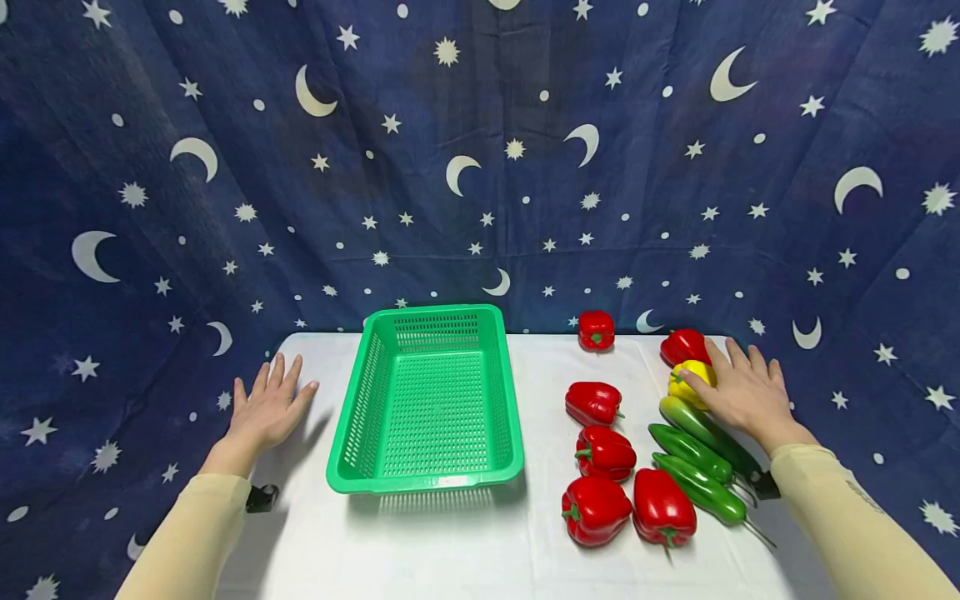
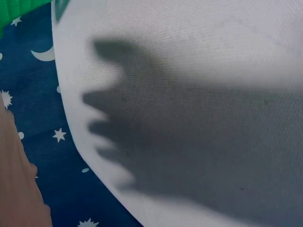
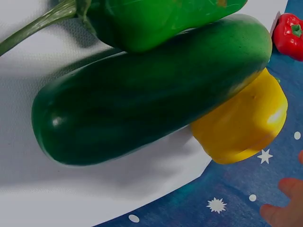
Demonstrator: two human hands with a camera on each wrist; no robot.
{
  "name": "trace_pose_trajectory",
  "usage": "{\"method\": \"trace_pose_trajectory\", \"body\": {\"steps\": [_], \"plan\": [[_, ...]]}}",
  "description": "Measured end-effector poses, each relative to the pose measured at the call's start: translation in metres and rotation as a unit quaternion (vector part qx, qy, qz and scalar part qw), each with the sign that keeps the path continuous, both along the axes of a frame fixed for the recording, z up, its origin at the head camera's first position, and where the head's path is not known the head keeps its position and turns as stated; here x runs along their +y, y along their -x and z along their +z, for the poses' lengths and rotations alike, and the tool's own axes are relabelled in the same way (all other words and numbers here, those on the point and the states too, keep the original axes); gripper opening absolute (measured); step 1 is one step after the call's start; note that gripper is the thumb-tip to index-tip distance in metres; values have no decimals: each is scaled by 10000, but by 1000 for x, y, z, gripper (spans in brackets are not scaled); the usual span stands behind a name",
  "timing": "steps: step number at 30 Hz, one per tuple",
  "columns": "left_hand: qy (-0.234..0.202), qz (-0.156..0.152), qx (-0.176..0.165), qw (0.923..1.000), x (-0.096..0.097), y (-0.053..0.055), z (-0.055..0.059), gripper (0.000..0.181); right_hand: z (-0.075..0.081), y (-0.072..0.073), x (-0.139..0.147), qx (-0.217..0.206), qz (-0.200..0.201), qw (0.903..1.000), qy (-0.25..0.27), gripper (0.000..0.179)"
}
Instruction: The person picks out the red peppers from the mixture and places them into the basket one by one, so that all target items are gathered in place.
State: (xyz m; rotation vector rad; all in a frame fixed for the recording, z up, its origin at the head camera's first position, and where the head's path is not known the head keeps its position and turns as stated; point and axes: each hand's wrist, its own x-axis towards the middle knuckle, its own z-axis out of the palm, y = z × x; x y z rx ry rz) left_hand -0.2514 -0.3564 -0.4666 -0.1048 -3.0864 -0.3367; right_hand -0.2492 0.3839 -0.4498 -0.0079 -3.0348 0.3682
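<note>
My left hand [image 1: 268,408] hovers with fingers spread above the white table's left side. Its shadow falls on the cloth in the left wrist view, and nothing is in it. On the right, my right hand [image 1: 752,397] has its fingers spread over the yellow bell pepper [image 1: 686,383] and holds nothing. In the right wrist view its fingertips [image 3: 284,203] stand apart from that pepper. A red bell pepper [image 1: 684,347] lies behind the yellow one, partly hidden. In front lie a dark green cucumber [image 1: 701,429] and two long green peppers [image 1: 690,452] with stems.
A green perforated basket [image 1: 426,482] stands left of the table's middle. Several red bell peppers lie between it and the green vegetables, one [image 1: 596,331] at the back edge and another [image 1: 663,506] nearest the front. A blue star-and-moon curtain [image 1: 480,225] hangs behind and at both sides.
</note>
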Motion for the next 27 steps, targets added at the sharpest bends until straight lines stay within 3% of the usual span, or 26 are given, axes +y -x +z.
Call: {"method": "trace_pose_trajectory", "body": {"steps": [13, 27], "plan": [[-316, -61, -55, 9995, -3, -3, 7, 82, 7, 2, -7, 125, 101, 9999, 20, 95], [-822, -160, -224, 9962, 6, -2, 15, 78, 9, 1, -29, 469, 573, 9972, 87, 92]]}}
